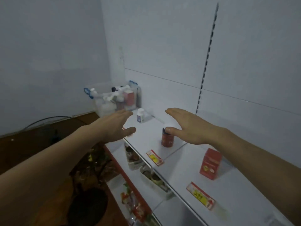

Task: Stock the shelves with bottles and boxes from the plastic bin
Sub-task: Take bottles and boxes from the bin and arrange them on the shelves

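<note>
At mid-frame, above the shelf [187, 163], both hands, left [117, 126] and right [187, 126], hover spread and holding nothing; the red bottle [167, 139] stands under the right thumb, the plastic bin [114, 98] behind at the shelf's far end.

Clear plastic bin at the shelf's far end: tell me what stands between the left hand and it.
Nothing visible does. The open left hand reaches straight toward the clear plastic bin; the small white bottle stands just right of that path, on the white shelf.

Both arms reach forward, left hand [118, 126] and right hand [189, 126] flat, fingers straight.
</note>
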Available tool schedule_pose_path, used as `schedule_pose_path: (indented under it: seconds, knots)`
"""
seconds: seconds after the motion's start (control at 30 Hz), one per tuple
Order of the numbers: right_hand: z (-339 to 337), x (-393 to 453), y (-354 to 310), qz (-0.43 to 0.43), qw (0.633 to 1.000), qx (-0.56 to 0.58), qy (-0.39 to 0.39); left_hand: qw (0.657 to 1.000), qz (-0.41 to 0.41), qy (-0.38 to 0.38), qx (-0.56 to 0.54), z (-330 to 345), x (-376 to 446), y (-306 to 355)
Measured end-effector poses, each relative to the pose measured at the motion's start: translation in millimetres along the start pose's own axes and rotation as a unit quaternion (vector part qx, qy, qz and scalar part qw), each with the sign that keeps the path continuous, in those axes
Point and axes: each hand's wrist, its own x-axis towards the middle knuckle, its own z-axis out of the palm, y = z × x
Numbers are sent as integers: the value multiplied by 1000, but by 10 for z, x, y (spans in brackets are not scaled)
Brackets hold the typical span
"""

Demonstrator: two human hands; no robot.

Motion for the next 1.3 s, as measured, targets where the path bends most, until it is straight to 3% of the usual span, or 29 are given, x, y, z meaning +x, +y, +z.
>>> schedule_pose_path:
  seconds: [0.3, 0.43, 0.73, 1.13, 1.3]
  knots:
    - [118, 1808, -368, -45, 999, -1, -29, 996, -79, 21, -25, -241, 537, -1443]
    - [245, 2535, -411, -93, 995, 24, -29, 993, -110, 18, -34, -173, 916, -1894]
    - [481, 4114, -223, -107, 993, 19, -43, 988, -150, 23, -38, -70, 1948, -2796]
    - [1197, 5961, -356, -99, 987, 51, -117, 984, -168, 1, -65, 262, 2840, -3941]
    - [1452, 6505, -497, -89, 983, 0, -162, 990, -118, -22, -68, 396, 3053, -4243]
